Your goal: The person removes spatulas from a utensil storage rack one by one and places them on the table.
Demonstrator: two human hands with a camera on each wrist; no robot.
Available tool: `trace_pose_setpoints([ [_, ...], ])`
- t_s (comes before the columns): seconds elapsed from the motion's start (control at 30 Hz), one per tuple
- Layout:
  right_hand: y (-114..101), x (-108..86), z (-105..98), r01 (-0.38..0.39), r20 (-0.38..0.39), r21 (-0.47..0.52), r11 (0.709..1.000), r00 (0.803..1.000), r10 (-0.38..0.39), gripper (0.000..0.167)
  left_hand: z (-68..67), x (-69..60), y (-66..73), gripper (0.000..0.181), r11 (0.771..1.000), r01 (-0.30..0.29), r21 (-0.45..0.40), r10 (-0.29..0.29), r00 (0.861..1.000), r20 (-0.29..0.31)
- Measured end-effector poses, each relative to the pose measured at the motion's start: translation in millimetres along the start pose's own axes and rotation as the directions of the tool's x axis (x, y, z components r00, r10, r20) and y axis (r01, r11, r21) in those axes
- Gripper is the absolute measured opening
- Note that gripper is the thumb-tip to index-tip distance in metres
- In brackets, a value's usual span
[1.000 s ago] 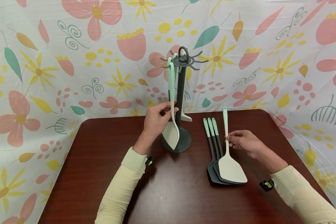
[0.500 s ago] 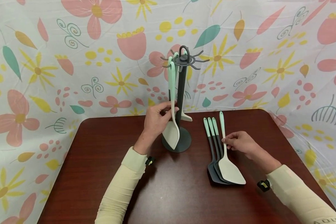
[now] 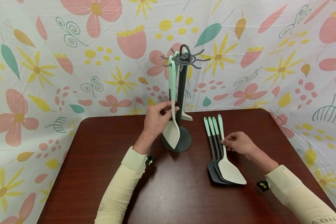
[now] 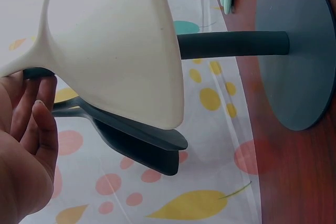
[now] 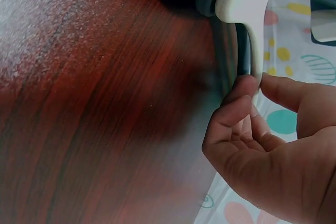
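1. Here's the cream, broad-bladed turner with a mint handle [image 3: 231, 171], lying on the table atop three dark grey, mint-handled turners [image 3: 212, 169], blades overlapping, as if nested to keep them together.
2. Right hand [image 3: 240, 143]: its grip pinches the cream stem, presumably because it's slim there.
3. Across, the left hand [image 3: 155, 121] has its grip curled at the stem of a hanging cream pointed spatula [image 3: 171, 137], apparently steadying it.
4. That hangs from a dark grey, round-based hook stand [image 3: 182, 85], upright on the glossy reddish-brown surface [image 3: 109, 140].

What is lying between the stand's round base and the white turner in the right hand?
Bare table, then three mint-handled grey turners, their heads partly under the white turner; the head view shows this.
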State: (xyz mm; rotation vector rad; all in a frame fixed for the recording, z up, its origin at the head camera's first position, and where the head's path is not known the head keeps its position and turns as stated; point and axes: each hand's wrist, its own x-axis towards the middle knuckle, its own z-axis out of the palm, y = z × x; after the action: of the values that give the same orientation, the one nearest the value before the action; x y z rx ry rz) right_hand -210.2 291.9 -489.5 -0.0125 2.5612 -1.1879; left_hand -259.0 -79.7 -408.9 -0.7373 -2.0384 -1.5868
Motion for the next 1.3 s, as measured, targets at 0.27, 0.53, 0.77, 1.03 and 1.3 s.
trace_pose_setpoints([
  [0.27, -0.2, -0.2, 2.1, 0.000, -0.008, -0.021, 1.000, 1.000, 0.000, 0.030, 0.3, 0.8, 0.4, 0.021, 1.000, 0.001, 0.002, -0.001, 1.000, 0.001],
  [0.53, 0.4, 1.2, 4.7, -0.011, -0.017, -0.017, 1.000, 1.000, 0.011, 0.029, 0.9, 0.7, 0.5, 0.021, 1.000, -0.001, 0.007, 0.001, 1.000, 0.001],
  [0.77, 1.5, 0.1, 5.1, -0.017, -0.023, -0.011, 1.000, 1.000, 0.017, 0.030, 0.4, 0.1, 1.1, 0.021, 1.000, 0.005, 0.002, -0.005, 1.000, 0.001],
  [1.03, 5.2, -3.2, 4.3, -0.010, -0.056, -0.054, 0.998, 0.998, 0.007, 0.036, 1.2, -1.1, -0.4, 0.022, 1.000, 0.010, 0.006, -0.010, 1.000, 0.002],
  [1.3, -1.5, -8.3, 2.0, 0.053, -0.148, -0.093, 0.994, 0.987, -0.066, 0.032, 0.7, -1.0, 0.8, 0.021, 1.000, 0.004, 0.006, -0.004, 1.000, 0.000],
])
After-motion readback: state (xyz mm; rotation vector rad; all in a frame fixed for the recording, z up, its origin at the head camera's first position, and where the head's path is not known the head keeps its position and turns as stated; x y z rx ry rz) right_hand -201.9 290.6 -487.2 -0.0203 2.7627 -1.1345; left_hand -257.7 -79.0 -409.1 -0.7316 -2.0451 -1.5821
